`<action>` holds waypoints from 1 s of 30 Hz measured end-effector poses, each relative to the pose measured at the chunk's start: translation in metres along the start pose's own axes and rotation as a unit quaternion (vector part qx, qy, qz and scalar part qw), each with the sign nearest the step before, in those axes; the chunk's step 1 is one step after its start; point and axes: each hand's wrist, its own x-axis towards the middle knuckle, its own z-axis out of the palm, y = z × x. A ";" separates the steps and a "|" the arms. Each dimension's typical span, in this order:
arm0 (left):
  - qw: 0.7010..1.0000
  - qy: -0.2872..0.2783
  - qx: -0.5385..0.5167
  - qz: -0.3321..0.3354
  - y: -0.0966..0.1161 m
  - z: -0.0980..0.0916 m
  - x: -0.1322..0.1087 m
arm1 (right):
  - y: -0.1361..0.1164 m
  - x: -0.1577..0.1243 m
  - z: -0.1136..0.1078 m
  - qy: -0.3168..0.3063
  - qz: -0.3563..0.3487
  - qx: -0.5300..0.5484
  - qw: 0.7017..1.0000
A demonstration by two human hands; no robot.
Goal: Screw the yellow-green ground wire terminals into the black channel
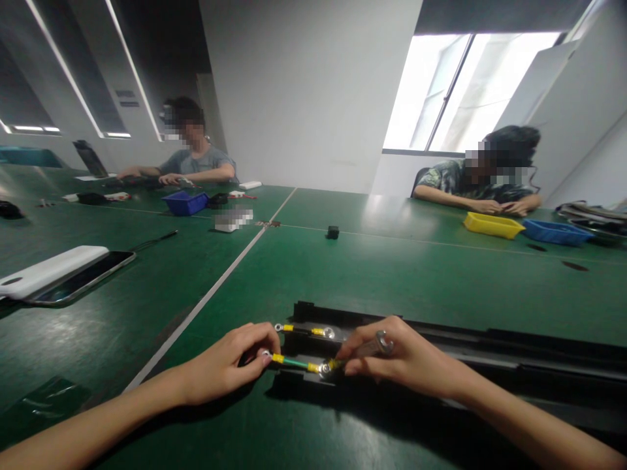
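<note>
My left hand [245, 359] pinches the ring terminal at the left end of a short green ground wire [296, 363] with yellow sleeves. The wire's other ring terminal lies at a nut [324, 369] on a long black metal channel [460, 358]. A silver wrench [375, 346] is gripped in my right hand [406, 359], its open jaw pointing up and to the right. The fingers hide its lower end, which is close to the nut. Just beyond lies a short black wire [304, 330] with yellow sleeves, its right terminal on the channel and its left terminal free.
The black channel runs off to the right across the green table [313, 267]. A phone [83, 277] and a white case [53, 267] lie at left. Farther back are blue [185, 203] and yellow [492, 226] bins, a small black block [333, 232], and two seated people.
</note>
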 end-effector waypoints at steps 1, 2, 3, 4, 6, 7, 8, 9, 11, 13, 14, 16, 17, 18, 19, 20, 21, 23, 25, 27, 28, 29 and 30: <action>1.000 0.000 0.000 0.000 0.000 0.000 0.000 | 0.000 0.000 0.000 0.002 -0.005 -0.003 1.000; 1.000 0.000 0.000 0.001 0.000 0.000 0.000 | 0.000 0.000 0.000 0.003 -0.009 -0.005 1.000; 1.000 0.000 0.000 0.001 0.000 0.000 -0.001 | -0.001 0.000 0.000 0.004 -0.012 -0.004 1.000; 1.000 0.000 0.000 0.003 0.001 0.000 -0.001 | -0.001 0.000 0.000 0.006 -0.016 -0.003 1.000; 1.000 0.000 0.000 0.004 0.001 0.000 -0.001 | -0.002 0.000 0.000 0.010 -0.025 -0.003 1.000; 1.000 0.001 0.000 0.004 0.000 0.001 -0.001 | -0.002 0.000 0.000 0.014 -0.032 -0.006 0.999; 1.000 0.002 0.001 0.004 0.000 0.001 -0.002 | -0.003 0.000 0.000 0.017 -0.041 -0.010 0.999; 1.000 0.002 0.001 0.004 0.000 0.001 -0.002 | -0.003 0.000 0.000 0.021 -0.052 -0.015 0.998; 1.000 0.001 0.000 0.003 -0.001 0.001 -0.002 | -0.003 0.001 0.001 0.027 -0.072 -0.022 0.997; 1.000 0.001 0.000 0.002 -0.001 0.001 -0.001 | -0.003 0.002 0.001 0.028 -0.087 -0.027 0.995; 1.000 0.001 0.000 0.002 -0.001 0.001 -0.001 | -0.003 0.002 0.001 0.028 -0.092 -0.028 0.995; 1.000 0.001 0.000 0.003 -0.002 0.001 -0.001 | -0.002 0.003 0.001 0.030 -0.098 -0.032 0.994; 1.000 0.001 0.000 0.003 -0.002 0.001 -0.001 | -0.001 0.003 0.001 0.030 -0.099 -0.033 0.994; 1.000 0.001 0.001 0.003 -0.002 0.001 -0.001 | -0.001 0.003 0.002 0.031 -0.099 -0.034 0.994; 1.000 0.001 0.001 0.003 -0.002 0.001 -0.001 | -0.001 0.002 0.002 0.031 -0.101 -0.034 0.994; 1.000 0.001 0.002 0.002 -0.002 0.001 -0.002 | -0.001 0.002 0.002 0.031 -0.102 -0.034 0.994; 1.000 0.001 0.002 0.003 -0.002 0.001 -0.002 | -0.001 0.002 0.002 0.031 -0.104 -0.034 0.994; 1.000 0.001 0.002 0.001 -0.003 0.001 -0.002 | -0.001 0.001 0.003 0.033 -0.107 -0.037 0.993; 1.000 0.001 0.002 0.000 -0.003 0.001 -0.002 | -0.001 0.001 0.003 0.032 -0.107 -0.039 0.993; 1.000 0.000 0.002 -0.001 -0.003 0.001 -0.002 | -0.001 0.001 0.003 0.030 -0.110 -0.040 0.993; 1.000 0.000 0.002 -0.002 -0.004 0.001 -0.002 | -0.001 0.001 0.003 0.030 -0.112 -0.041 0.992; 1.000 0.000 0.003 -0.002 -0.004 0.001 -0.002 | 0.000 0.002 0.003 0.031 -0.113 -0.042 0.992; 1.000 0.001 0.003 -0.002 -0.004 0.002 -0.002 | 0.000 0.002 0.003 0.031 -0.114 -0.044 0.992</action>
